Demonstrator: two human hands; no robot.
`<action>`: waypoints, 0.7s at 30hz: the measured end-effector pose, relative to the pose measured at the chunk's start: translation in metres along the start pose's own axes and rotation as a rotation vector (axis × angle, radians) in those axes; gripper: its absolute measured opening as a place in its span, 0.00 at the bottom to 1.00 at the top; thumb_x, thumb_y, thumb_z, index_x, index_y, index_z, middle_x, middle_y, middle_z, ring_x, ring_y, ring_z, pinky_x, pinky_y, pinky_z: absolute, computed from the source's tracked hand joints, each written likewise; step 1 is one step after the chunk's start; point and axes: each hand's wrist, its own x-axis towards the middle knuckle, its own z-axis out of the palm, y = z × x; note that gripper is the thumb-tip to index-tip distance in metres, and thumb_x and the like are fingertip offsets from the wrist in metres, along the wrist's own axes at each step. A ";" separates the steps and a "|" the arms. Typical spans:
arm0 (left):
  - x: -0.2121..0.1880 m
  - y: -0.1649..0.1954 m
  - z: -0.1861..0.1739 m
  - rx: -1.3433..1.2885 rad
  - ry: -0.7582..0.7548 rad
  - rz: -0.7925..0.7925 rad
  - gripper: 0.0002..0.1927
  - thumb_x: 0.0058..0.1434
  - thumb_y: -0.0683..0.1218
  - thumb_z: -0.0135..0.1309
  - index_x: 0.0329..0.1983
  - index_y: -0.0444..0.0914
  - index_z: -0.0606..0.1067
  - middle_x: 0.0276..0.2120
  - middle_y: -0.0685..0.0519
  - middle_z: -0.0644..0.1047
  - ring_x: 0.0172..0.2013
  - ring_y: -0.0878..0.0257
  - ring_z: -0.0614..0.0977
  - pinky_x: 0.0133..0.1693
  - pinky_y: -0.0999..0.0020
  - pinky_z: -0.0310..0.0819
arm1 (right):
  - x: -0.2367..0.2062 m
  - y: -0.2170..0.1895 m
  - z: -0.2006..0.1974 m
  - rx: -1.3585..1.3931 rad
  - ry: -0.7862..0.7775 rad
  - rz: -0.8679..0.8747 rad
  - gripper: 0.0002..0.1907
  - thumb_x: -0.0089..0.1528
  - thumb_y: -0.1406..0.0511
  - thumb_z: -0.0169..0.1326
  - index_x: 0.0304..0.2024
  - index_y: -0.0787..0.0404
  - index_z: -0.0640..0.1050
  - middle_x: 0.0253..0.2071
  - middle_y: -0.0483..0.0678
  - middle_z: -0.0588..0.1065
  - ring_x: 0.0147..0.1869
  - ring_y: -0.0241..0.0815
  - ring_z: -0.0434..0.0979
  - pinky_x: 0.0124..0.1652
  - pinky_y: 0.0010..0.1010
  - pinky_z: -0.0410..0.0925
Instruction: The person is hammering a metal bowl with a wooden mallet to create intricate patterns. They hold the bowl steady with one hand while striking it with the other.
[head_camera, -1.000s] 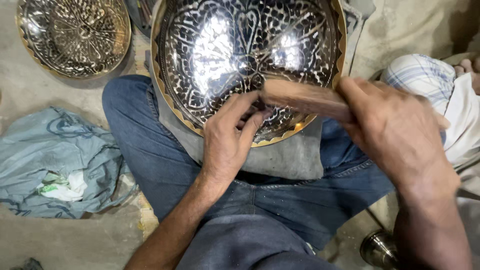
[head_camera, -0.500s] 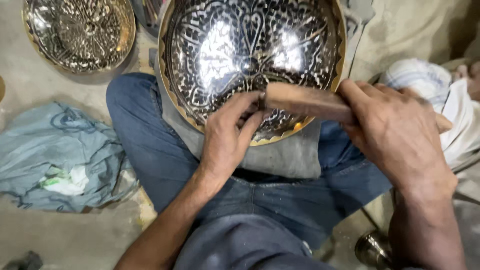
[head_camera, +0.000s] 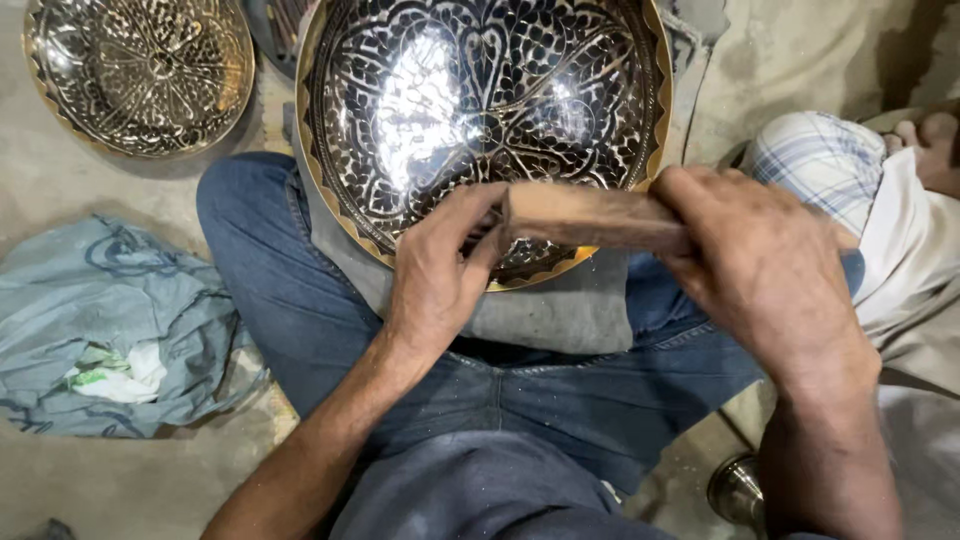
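A large round brass plate (head_camera: 480, 110) with a dark engraved leaf pattern leans on my lap over a grey cloth (head_camera: 560, 310). My left hand (head_camera: 435, 285) rests at the plate's near rim with thumb and fingers pinched together. What they pinch is hidden. My right hand (head_camera: 760, 270) grips a brown wooden block (head_camera: 590, 215) held level, and its left end meets my left fingertips just above the rim.
A second engraved brass plate (head_camera: 140, 70) lies on the concrete floor at the top left. A crumpled blue-grey bag (head_camera: 110, 320) sits to the left of my knee. To the right are a checked cloth (head_camera: 820, 160), another person's foot (head_camera: 930, 140) and a small metal cup (head_camera: 740, 490).
The view has shifted slightly. Both hands and the wooden block stay at the plate's near rim, with only small movement.
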 end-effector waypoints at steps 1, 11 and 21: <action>0.001 -0.001 0.000 0.004 0.002 0.023 0.16 0.68 0.41 0.57 0.58 0.36 0.75 0.48 0.48 0.81 0.45 0.58 0.87 0.46 0.65 0.84 | 0.000 0.001 -0.001 0.032 -0.032 0.100 0.18 0.54 0.67 0.63 0.44 0.62 0.72 0.34 0.53 0.79 0.36 0.50 0.81 0.37 0.41 0.73; 0.004 0.007 0.003 0.025 0.001 -0.014 0.16 0.68 0.46 0.60 0.56 0.36 0.76 0.45 0.49 0.81 0.42 0.59 0.86 0.41 0.65 0.82 | 0.003 -0.003 0.001 0.342 0.121 0.496 0.17 0.66 0.68 0.63 0.51 0.67 0.71 0.35 0.59 0.78 0.35 0.54 0.79 0.37 0.42 0.73; 0.003 0.003 0.008 0.056 0.001 -0.017 0.17 0.69 0.48 0.58 0.57 0.37 0.76 0.44 0.49 0.81 0.40 0.59 0.85 0.39 0.65 0.82 | -0.002 0.010 -0.004 0.091 -0.175 0.326 0.17 0.60 0.69 0.64 0.49 0.62 0.73 0.35 0.55 0.80 0.37 0.55 0.82 0.37 0.44 0.75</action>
